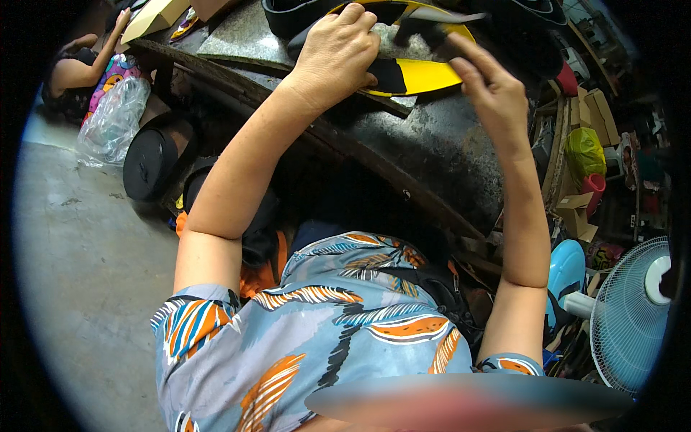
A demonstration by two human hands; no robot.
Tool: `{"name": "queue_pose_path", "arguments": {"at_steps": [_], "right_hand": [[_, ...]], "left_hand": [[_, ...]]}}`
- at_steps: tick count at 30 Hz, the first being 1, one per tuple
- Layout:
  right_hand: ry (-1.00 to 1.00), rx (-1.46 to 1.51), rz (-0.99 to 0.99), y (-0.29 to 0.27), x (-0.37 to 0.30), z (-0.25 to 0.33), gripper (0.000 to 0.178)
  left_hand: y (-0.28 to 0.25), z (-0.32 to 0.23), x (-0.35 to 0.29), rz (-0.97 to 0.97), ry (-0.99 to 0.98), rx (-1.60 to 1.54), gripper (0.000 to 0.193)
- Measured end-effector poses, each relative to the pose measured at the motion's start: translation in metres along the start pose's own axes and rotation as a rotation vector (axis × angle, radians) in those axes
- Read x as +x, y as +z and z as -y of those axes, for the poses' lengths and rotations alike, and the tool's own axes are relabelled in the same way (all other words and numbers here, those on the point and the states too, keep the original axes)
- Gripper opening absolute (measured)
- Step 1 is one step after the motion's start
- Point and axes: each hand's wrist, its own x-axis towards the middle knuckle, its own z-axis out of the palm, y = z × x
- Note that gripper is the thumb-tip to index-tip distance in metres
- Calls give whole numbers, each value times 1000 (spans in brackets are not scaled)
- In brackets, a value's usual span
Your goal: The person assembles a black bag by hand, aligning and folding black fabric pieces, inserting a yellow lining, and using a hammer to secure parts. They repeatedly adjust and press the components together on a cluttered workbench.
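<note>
Both forearms reach up to the workbench. My left hand (338,54) is closed, its fingers curled over a curved yellow-and-black strip (425,76) that bends around in a loop. The strip's near side lies over the edge of a grey slab (248,47). My right hand (497,90) is at the loop's right end, its thumb by the yellow edge and its fingertips drawn in and blurred. Next to those fingertips is a dark, smeared object (425,32), too blurred to name. A pale, blade-like shape (446,16) lies just beyond it.
Black curved pieces (288,18) lie at the bench's back. A standing fan (630,313), a yellow-green plastic bag (584,151) and cardboard boxes (601,119) crowd the right. At left, another person (75,75) sits near a clear plastic bag (115,122) and a round black container (150,162).
</note>
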Motion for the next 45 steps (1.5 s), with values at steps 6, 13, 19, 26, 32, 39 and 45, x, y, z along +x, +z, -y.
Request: {"name": "queue_pose_path", "arguments": {"at_steps": [6,13,19,26,32,39,45], "right_hand": [[68,-250,238,15,-26,17,43],[120,390,-18,-16,-24,11,44],[-35,-187,214,-2,-36,20,38],[175,454,7,-22,-34,8,42],[-243,-202,110,-1,-46,-3,39],[-336,-285,34,-32,-83,-31,53],[-274,-352,69,-28,-83,-31,47]], "left_hand": [[8,-13,-11,-54,-27,158,17],[25,-16,-18,-100,-8,158,16],[19,-14,-13,-17,30,232,6],[18,-11,-9,50,35,169,6],[12,-5,-7,71,54,43,23],[-2,3,-16,143,222,-101,14],[-17,13,-5,-496,-145,-594,13]]}}
